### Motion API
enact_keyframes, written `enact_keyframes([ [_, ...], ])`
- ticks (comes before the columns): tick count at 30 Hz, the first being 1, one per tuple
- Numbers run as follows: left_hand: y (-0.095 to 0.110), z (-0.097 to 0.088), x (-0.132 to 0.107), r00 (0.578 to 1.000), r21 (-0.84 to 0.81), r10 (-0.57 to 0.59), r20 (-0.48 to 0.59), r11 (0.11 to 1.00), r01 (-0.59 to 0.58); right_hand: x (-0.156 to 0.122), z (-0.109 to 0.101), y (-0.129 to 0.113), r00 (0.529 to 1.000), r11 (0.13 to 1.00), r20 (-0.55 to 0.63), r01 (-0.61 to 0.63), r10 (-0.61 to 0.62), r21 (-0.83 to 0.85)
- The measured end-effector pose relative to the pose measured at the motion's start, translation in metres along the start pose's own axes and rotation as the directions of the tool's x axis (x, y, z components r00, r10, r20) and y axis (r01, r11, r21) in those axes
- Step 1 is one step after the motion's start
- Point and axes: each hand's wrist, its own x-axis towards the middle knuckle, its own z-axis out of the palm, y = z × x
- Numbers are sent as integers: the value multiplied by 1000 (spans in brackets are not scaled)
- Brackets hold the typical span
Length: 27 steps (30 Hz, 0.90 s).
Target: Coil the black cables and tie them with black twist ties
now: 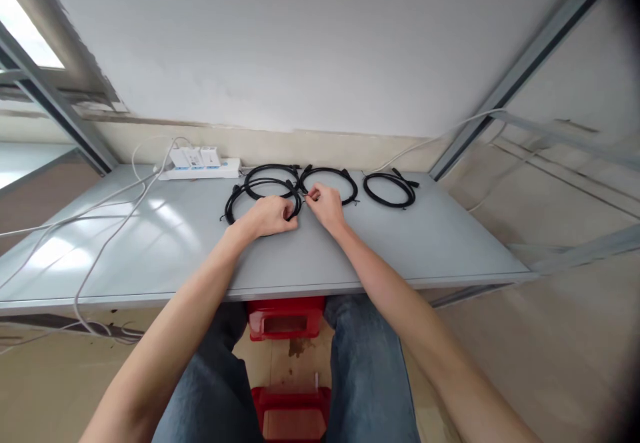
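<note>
Several black coiled cables lie on a grey table (pixel 350 249). My left hand (pixel 271 216) rests closed on the near-left coil (pixel 240 196), gripping its right side. My right hand (pixel 326 204) pinches a small cable end next to the middle coil (pixel 345 179). Another coil (pixel 265 171) lies behind the near-left one. A separate coil (pixel 389 189) lies to the right, untouched.
A white power strip (pixel 200 171) with white adapters plugged in sits at the table's back left, and white cords (pixel 107 223) trail off to the left. Red plastic crates (pixel 285 319) stand under the table between my knees. Metal frame bars rise at both sides.
</note>
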Motion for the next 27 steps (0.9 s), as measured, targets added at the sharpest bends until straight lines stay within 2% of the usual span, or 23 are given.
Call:
enact_keyframes([
  [4,2,1,0,997,-135,-2,-74,991,-8,-5,-1,-6,999,998,28,24,-25,52],
  [8,3,0,-1,999,-183,26,-44,983,-34,-11,-1,-12,999,995,40,14,-19,103],
  [12,3,-1,1,1000,-144,21,-6,989,-21,-12,1,-12,998,993,64,4,-11,114],
  [17,0,5,6,995,-77,48,86,996,-42,-8,4,-6,998,998,16,-59,59,9],
  [20,-3,9,8,998,-37,35,45,999,-33,-5,7,0,997,997,-29,-77,76,-25],
  [23,-5,11,8,999,26,18,-32,1000,-17,-3,8,6,997,999,-59,-42,42,9],
  [27,-3,12,7,999,76,27,-34,997,-24,-1,8,6,999,998,-44,-26,28,50],
])
